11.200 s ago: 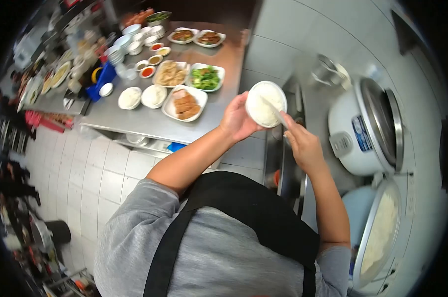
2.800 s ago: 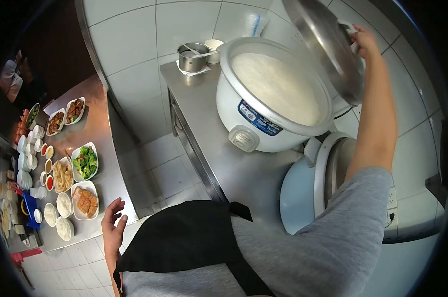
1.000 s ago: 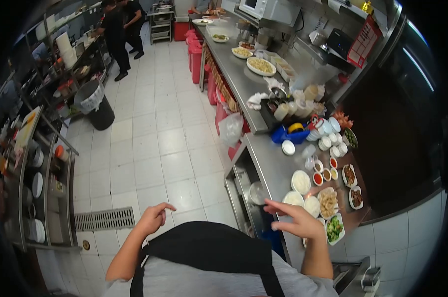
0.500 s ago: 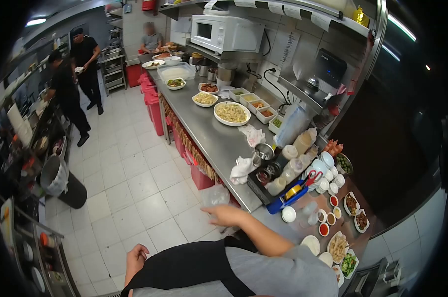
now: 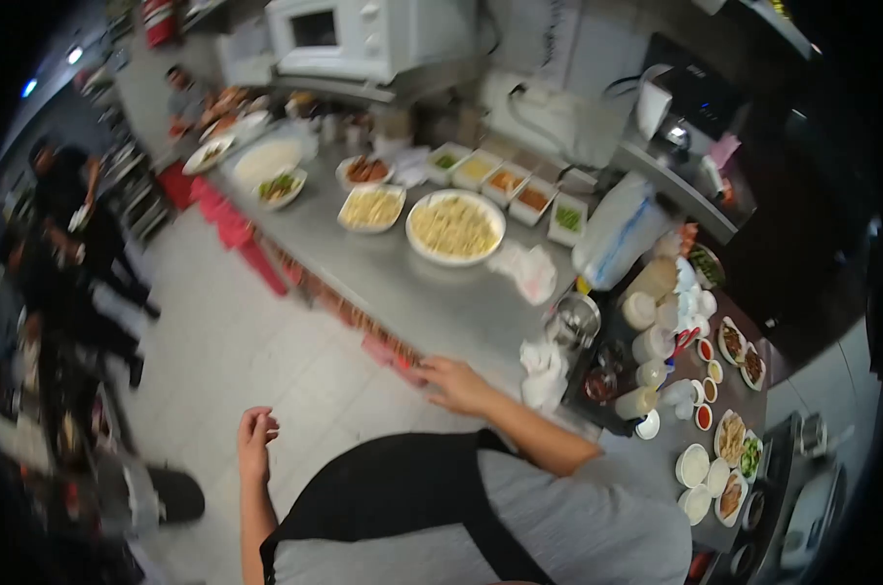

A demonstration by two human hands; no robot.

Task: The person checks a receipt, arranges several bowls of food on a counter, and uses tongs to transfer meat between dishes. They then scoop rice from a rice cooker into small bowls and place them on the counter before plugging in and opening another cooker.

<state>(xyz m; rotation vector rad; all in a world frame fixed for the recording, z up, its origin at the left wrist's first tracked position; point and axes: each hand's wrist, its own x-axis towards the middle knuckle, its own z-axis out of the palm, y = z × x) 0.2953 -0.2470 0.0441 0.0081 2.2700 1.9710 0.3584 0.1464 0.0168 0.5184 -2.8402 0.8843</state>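
My right hand [image 5: 453, 385] is stretched forward over the front edge of the steel counter [image 5: 364, 278]. Its fingers are extended and hold nothing. My left hand [image 5: 256, 429] hangs above the tiled floor with its fingers loosely curled and apart, and nothing in it. On the counter beyond my right hand stands a big white bowl of pale chopped food [image 5: 454, 226], with a smaller dish of similar food [image 5: 371, 208] to its left. A crumpled white cloth [image 5: 542, 375] lies right of that hand, beside a metal pot [image 5: 572, 320].
Small tubs of toppings [image 5: 505, 180] line the counter's back, under a white microwave [image 5: 364, 39]. Squeeze bottles [image 5: 653, 343] and sauce cups stand at right. Two people in black [image 5: 86, 214] are across the aisle, near a bin [image 5: 173, 494]. Another person sits at the counter's far end.
The view has turned and come nearer the counter. My right hand has moved from over the floor to the counter's edge. My left hand has risen. The two people appear further left.
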